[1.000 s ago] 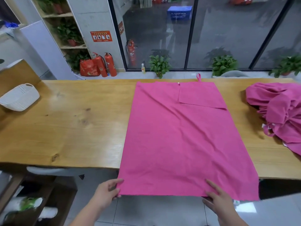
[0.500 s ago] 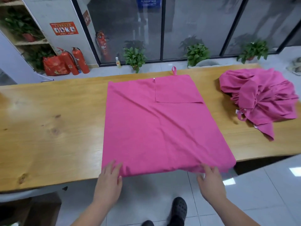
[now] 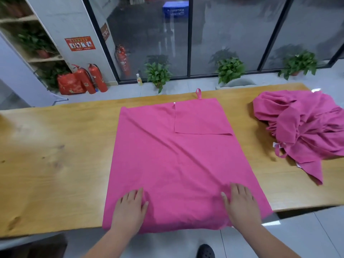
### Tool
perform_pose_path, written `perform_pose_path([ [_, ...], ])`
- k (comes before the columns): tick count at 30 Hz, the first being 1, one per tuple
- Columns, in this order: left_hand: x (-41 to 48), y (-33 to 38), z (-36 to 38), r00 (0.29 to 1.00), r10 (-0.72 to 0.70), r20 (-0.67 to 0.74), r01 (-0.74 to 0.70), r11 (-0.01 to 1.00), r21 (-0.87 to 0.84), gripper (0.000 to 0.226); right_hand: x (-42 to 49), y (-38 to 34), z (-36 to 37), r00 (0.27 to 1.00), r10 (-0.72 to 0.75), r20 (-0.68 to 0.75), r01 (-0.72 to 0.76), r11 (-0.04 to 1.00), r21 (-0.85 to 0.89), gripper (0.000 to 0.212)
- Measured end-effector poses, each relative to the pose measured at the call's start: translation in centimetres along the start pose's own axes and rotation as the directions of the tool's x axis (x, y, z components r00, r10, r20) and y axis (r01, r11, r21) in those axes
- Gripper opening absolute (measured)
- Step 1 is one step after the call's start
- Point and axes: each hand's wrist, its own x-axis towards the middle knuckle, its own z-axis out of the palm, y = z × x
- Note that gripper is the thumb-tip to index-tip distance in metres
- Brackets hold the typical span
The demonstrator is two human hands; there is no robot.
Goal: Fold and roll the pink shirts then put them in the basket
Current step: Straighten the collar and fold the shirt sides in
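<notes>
Pink cloth hides a good part of what you would want to check. The near hem of the pink shirt [image 3: 167,155] is turned under into a soft, rounded edge that overhangs the front of the desk [image 3: 55,155], and whatever is tucked beneath that edge cannot be seen. Your forearms are cut off by the bottom of the view, and so is the dark shoe [image 3: 205,251] on the floor below. The heap of pink shirts [image 3: 301,131] on the right end of the desk, well apart from the spread one, runs out past the right border. Its folds are too tangled to count the garments. A tiny white spot [image 3: 174,103] near the shirt's far edge is too small to identify.

The shirt itself lies flat in the middle of the desk as a tall rectangle, widening toward you. A squarish folded panel [image 3: 201,118] sits at its far right corner, and a small loop [image 3: 198,93] sticks out beyond the far edge. Long shallow creases run diagonally across it.

Your left grip [image 3: 130,207] and right grip [image 3: 240,203] both rest palm-down on the near part of the shirt. The fingers are straight and close together, pressing the cloth and pinching nothing.
</notes>
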Motion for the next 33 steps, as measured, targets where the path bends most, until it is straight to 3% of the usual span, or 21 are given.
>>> perform_pose_path([
  [2,1.4,1.6,-0.9,0.993,0.078,0.089,-0.076,0.997,-0.031,0.068,2.5,0.6,-0.3,0.985,-0.115,0.129,0.12,0.992,-0.028,0.077],
  [4,2.4,2.8,-0.8,0.982,0.088,0.169,-0.084,0.996,-0.034,0.071,4.2,1.2,-0.7,0.966,-0.12,0.23,0.135,0.99,-0.05,0.08],
  [8,2.5,3.2,-0.6,0.994,0.016,0.11,-0.019,1.0,0.021,0.062,4.0,1.1,-1.7,0.985,-0.105,0.139,0.128,0.977,-0.169,0.074],
  [11,3.0,3.6,-0.6,0.998,0.026,0.058,-0.026,1.0,0.014,0.055,4.9,1.1,-1.5,0.972,-0.186,0.143,0.21,0.961,-0.178,0.088],
  [14,3.4,3.7,0.2,0.997,0.026,0.071,-0.025,1.0,-0.018,0.065,6.4,1.7,-0.6,0.946,-0.252,0.204,0.274,0.958,-0.088,0.066],
  [16,3.2,4.1,0.3,0.996,-0.004,0.085,0.005,1.0,-0.009,0.066,6.8,2.0,-0.4,0.935,-0.261,0.239,0.284,0.956,-0.066,0.068],
  [20,2.5,5.1,0.3,1.0,-0.012,-0.006,0.012,1.0,0.017,0.053,6.3,2.4,-0.6,0.944,-0.302,0.132,0.317,0.941,-0.115,0.064],
  [25,1.4,4.5,2.2,0.999,-0.003,0.037,0.003,1.0,0.001,0.07,4.2,4.2,1.7,0.904,-0.398,0.158,0.415,0.904,-0.104,0.066],
  [33,2.4,4.4,2.0,0.999,-0.005,-0.054,0.007,0.999,0.05,0.063,4.5,1.6,0.4,0.942,-0.327,0.079,0.335,0.933,-0.129,0.061],
])
